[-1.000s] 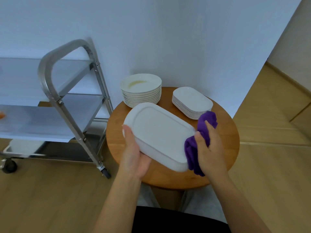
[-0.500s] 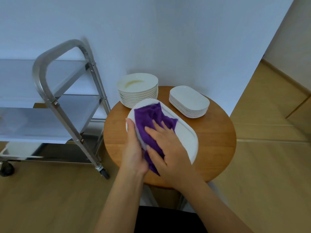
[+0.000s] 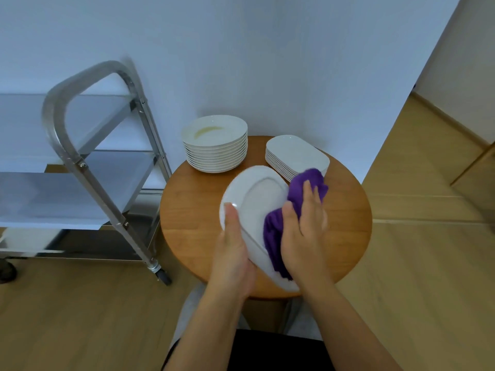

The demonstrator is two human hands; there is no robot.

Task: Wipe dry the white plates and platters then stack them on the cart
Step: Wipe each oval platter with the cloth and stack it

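My left hand (image 3: 233, 253) grips the near left rim of a white oblong platter (image 3: 254, 202), holding it tilted above the round wooden table (image 3: 187, 210). With straight fingers, my right hand (image 3: 304, 234) presses a purple cloth (image 3: 273, 231) flat against the platter's right half. At the back of the table stand a stack of round white plates (image 3: 215, 143) and, to its right, a stack of white platters (image 3: 294, 156). The steel cart (image 3: 88, 167) stands to the left of the table.
The cart's shelves (image 3: 53, 199) are covered with pale sheets, and a white tub (image 3: 24, 239) sits low on it. A white wall runs behind the table. Wooden floor lies all round. My legs are under the table's near edge.
My right hand has swept the purple cloth from the platter's left part across to its right side. The platter has turned in my left hand and now tilts more steeply.
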